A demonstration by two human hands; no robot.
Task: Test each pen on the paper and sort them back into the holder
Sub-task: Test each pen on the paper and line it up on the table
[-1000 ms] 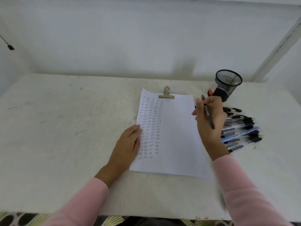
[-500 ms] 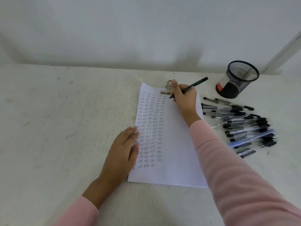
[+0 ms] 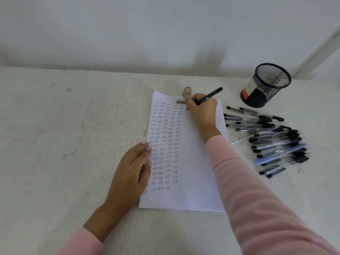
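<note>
Right fingers [image 3: 192, 100] pinch a green pen [image 3: 209, 95], tip on the paper [image 3: 195, 162] — left fingers [image 3: 142, 149] flat on its edge

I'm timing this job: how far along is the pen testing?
Done: columns of test marks fill the left of the paper. In hand: the right hand grips a green pen, tip at the paper's top, while the left hand presses the sheet's left edge. Left: a pile of pens lies beside the paper, and none stick out of the mesh holder.

A scuffed white table [image 3: 55, 144] meets a plain pale wall [image 3: 128, 30]; perhaps a post [image 3: 320, 50] at right.
</note>
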